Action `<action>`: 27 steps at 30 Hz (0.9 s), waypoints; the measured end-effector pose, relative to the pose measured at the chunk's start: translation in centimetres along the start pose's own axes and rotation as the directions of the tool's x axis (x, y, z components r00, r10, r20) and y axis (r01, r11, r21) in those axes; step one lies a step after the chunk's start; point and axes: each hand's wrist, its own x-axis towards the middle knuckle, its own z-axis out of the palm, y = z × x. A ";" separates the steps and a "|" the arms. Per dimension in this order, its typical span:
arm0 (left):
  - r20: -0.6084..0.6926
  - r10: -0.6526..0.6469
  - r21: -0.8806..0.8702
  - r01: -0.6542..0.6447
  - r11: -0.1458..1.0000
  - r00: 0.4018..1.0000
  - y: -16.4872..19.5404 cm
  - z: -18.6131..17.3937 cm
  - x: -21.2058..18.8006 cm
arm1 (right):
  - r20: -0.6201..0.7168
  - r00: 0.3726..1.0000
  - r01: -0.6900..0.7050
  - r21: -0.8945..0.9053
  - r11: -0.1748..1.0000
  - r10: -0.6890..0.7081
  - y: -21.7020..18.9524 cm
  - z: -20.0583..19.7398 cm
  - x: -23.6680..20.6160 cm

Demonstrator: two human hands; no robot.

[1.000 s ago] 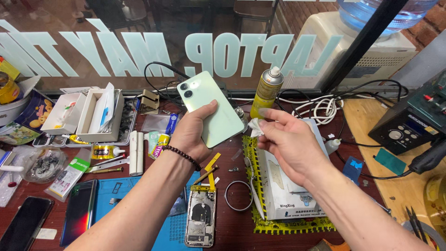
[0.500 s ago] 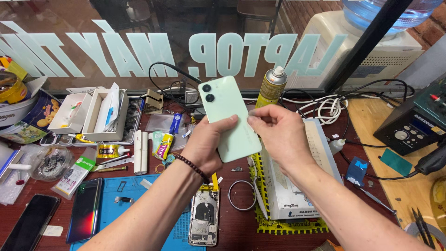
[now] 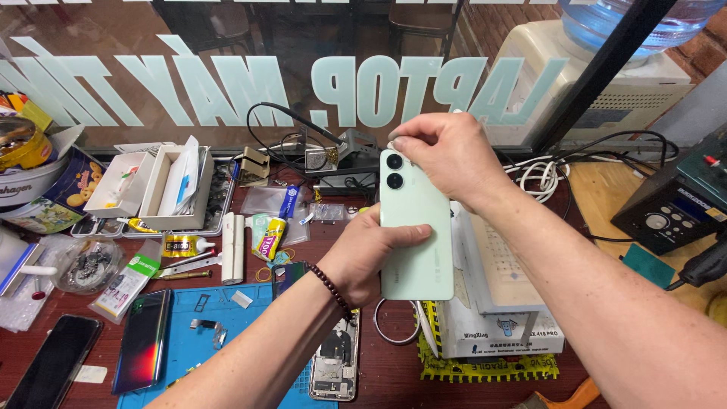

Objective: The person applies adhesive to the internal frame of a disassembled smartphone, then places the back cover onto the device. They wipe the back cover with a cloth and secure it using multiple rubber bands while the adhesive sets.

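Holding: mint-green phone [image 3: 416, 235], back up, above the table [image 3: 379, 371]. Left hand [image 3: 371, 257] grip clamps its lower edge for steadiness; right hand [image 3: 447, 155] grip pinches the top corner beside the camera lenses [image 3: 394, 171].

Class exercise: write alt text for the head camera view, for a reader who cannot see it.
A person's left hand holds a pale green phone upright, back facing the camera, while the right hand pinches its top corner by the lenses. Below is a cluttered red workbench with a blue mat, glue tubes, other phones and an opened phone.
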 end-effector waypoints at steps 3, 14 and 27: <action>-0.048 -0.040 0.057 0.043 0.997 0.998 0.2 -0.4 0.1 | 0.107 0.993 -0.026 -0.172 0.985 0.045 -0.5 -1.0 0.4; -0.066 -0.031 -0.014 0.030 0.999 0.997 1.1 -1.5 0.2 | -0.033 0.999 -0.023 -0.189 0.982 0.018 1.5 -1.2 -0.1; -0.215 0.100 -0.242 -0.152 0.958 0.971 2.5 -4.1 3.5 | -0.268 0.911 -0.311 0.047 0.949 0.312 1.6 4.5 -7.7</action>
